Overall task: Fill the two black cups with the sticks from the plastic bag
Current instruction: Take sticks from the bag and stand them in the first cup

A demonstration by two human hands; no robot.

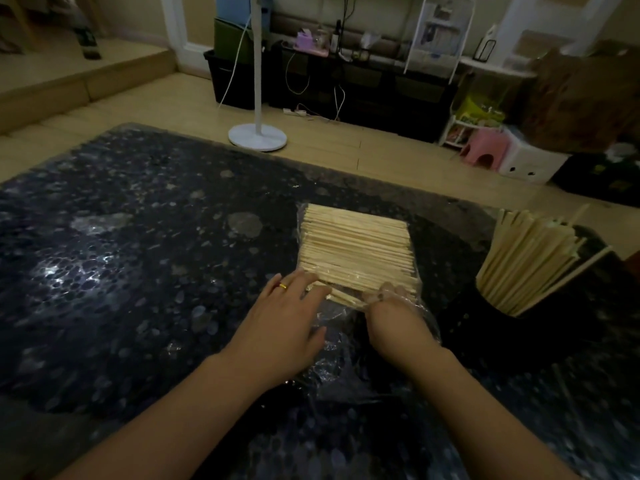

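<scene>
So sticks [356, 251] lie flat in the clear plastic bag [346, 344] mid-table | right hand [388, 306] reaches inside the bag's mouth, fingers curled on a few stick ends | left hand [287, 317] rests flat on the bag, fingers straight | black cup [512, 327] just right, crammed with sticks | dark speckled table [138, 271] | white fan stand [258, 136] on floor behind

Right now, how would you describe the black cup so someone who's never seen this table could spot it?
Start at the dark speckled table and go to its right edge, past the clear plastic bag of flat-lying sticks that both hands are working. The black cup stands there, the only container with sticks standing upright and fanning out.
</scene>
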